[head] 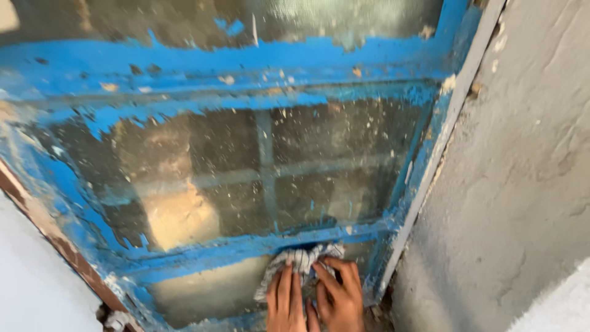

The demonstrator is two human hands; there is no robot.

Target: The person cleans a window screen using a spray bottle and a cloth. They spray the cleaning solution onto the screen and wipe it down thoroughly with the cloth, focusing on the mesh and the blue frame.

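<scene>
A window with a blue-painted frame [258, 61] fills the view; its paint is smeared and flaking, and the glass pane [270, 166] is dusty and speckled. At the bottom, a grey striped cloth [301, 257] lies pressed against the lower pane just under the blue crossbar [246, 246]. My left hand [286, 301] rests flat on the cloth's lower left. My right hand [339, 295] presses beside it, fingers spread over the cloth's right edge. Both wrists are cut off by the picture's bottom edge.
A rough grey plastered wall [522, 172] runs down the right side of the frame. A pale wall surface [31, 276] and a brown strip of frame edge [61, 246] lie at the lower left. Grid bars show dimly through the glass.
</scene>
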